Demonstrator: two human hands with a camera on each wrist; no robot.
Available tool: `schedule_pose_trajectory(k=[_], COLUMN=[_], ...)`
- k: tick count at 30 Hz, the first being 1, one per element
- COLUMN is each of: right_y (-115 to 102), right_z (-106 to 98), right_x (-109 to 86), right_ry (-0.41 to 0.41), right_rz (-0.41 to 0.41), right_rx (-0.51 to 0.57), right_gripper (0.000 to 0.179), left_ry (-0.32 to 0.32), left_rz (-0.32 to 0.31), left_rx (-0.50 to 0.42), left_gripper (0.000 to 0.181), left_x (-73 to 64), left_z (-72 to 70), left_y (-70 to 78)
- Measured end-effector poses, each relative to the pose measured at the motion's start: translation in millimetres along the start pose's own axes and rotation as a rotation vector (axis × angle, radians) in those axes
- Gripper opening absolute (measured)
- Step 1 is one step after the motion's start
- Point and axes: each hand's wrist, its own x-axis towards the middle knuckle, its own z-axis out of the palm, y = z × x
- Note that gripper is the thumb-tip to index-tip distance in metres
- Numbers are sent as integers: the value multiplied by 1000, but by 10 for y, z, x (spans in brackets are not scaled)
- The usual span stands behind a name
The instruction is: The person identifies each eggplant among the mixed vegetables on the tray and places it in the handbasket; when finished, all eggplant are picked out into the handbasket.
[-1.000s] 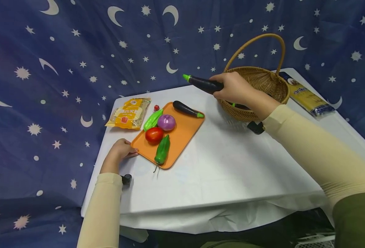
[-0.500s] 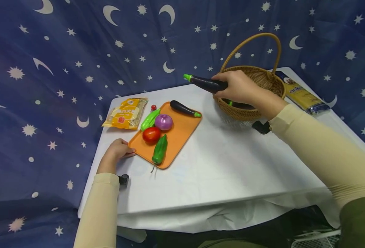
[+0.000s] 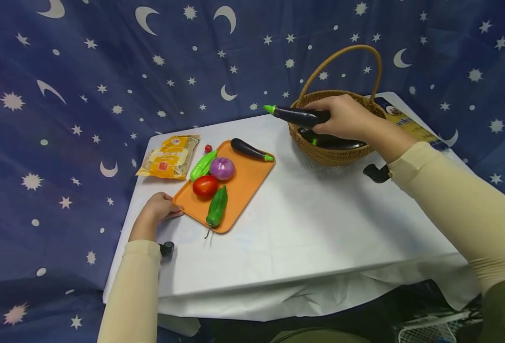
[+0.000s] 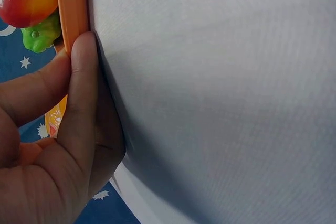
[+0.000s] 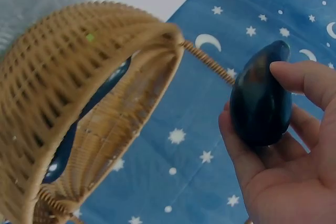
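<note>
High at the basket's near left rim, my right hand [image 3: 346, 116] grips a dark eggplant [image 3: 299, 116] by its thick end, green cap pointing left. The right wrist view shows thumb and fingers around the eggplant [image 5: 260, 98]. More eggplants [image 3: 340, 143] lie inside the wicker basket [image 3: 331, 156]. My left hand [image 3: 161, 206] pinches the near left corner of an orange tray [image 3: 244, 183]. On the tray are a tomato [image 3: 205, 186], a purple onion [image 3: 222, 168], a light green pepper [image 3: 203, 166], a dark green pepper [image 3: 217, 207] and another eggplant [image 3: 250, 149].
A yellow bag of noodles [image 3: 169, 157] lies left of the tray, with a small red item [image 3: 207, 148] between them. Behind the basket lies a yellow and blue packet [image 3: 411, 125]. The basket's tall handle [image 3: 342, 52] arches over its opening. White cloth [image 3: 278, 247] covers the table.
My right hand has carried the eggplant rightward and further over the basket. The left hand keeps its hold on the tray. The whole head view has shifted slightly.
</note>
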Motion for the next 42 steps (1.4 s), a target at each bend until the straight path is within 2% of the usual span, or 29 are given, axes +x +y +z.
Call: schedule_pose_trajectory(k=[11,16,27,32,36,42], right_y=[249,395,753,886,977,1096], right_z=[-121,-221,-417,-437,-428,-380], right_x=[-142,-224,-398,-415,-400,-320], right_ry=[1,8,23,24,18,-36], right_rz=[54,50,108,155,158,183], right_rx=[-6,-27,-57,-35,-34,-52], right_gripper=[60,59,62,64,62,62], left_ry=[12,9,10,12,2,-4], left_rz=[-28,-32,-33,-37,-33,-33], left_rx=[21,32,37,43,44,37], left_gripper=[47,50,51,51,53,53], left_x=[57,77,39,74,98,119], left_z=[-27,-31,-17,-26,-41,-37], left_y=[-41,-46,-7,-11,-19,-31])
